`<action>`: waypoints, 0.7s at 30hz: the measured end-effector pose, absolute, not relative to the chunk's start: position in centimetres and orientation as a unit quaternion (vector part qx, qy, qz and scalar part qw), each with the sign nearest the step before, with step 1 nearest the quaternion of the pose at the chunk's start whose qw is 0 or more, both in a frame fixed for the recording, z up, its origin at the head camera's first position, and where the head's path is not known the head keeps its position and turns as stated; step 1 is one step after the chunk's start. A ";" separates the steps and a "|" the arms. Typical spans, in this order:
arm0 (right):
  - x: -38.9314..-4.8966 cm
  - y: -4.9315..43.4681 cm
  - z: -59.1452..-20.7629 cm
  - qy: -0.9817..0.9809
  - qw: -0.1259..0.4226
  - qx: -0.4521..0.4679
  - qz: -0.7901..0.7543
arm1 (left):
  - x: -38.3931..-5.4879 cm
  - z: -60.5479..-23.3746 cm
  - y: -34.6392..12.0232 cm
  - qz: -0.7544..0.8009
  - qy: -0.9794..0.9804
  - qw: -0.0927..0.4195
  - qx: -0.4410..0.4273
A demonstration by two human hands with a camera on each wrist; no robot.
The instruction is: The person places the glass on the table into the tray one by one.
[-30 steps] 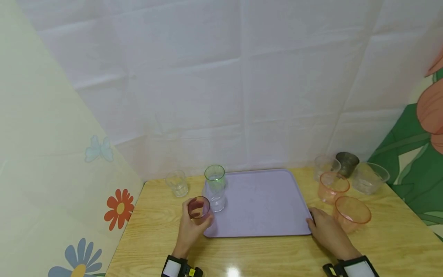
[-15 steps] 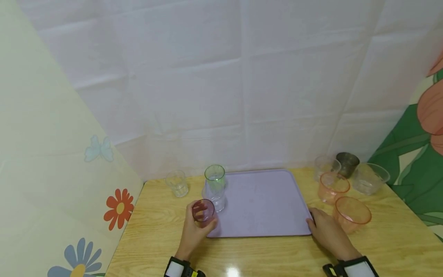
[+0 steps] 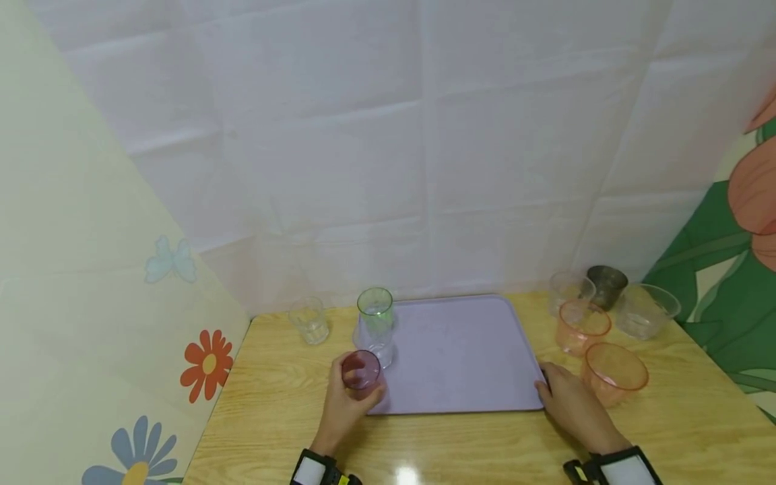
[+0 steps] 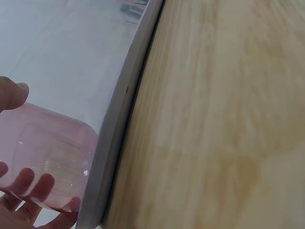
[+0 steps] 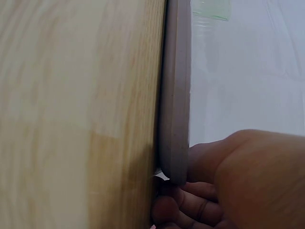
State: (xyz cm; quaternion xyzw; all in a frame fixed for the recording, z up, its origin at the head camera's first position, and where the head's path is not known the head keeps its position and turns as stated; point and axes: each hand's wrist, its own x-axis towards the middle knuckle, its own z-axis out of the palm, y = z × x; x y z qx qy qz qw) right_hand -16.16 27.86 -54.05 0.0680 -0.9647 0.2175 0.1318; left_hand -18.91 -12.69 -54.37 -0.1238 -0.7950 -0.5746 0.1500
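My left hand (image 3: 347,406) grips a purple-tinted drinking glass (image 3: 362,370) over the front left corner of a lilac tray (image 3: 455,357). In the left wrist view, thumb and fingers wrap the glass (image 4: 52,148), whose base is at the tray's rim. At the tray's front right corner, my right hand (image 3: 570,404) pinches the rim, thumb on top and fingers curled beside and below the corner in the right wrist view. Just behind the purple glass, a clear glass (image 3: 380,347) stands on the tray's left side, and a green-rimmed glass (image 3: 376,311) stands behind that.
Left of the tray, a clear glass (image 3: 313,327) stands on the wooden table (image 3: 267,397). Two orange bowls (image 3: 615,377), two clear containers (image 3: 644,316) and a dark cup (image 3: 606,286) stand to its right. A white sheet (image 3: 424,168) hangs behind the table.
My left hand has shifted slightly right and toward me with the purple glass, bringing it further over the tray's front left corner. The right hand stays on the tray's corner.
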 end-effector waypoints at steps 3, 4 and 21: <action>-16.2 27.9 -54.2 -0.964 0.134 0.068 0.219 | -18.8 -54.5 -12.5 -0.576 -0.795 0.142 -0.125; -16.2 27.9 -54.2 -0.964 0.135 0.068 0.218 | -18.8 -54.5 -12.5 -0.575 -0.796 0.140 -0.123; -16.1 27.9 -54.1 -0.964 0.125 0.067 0.223 | -18.7 -54.7 -12.0 -0.564 -0.805 0.137 -0.121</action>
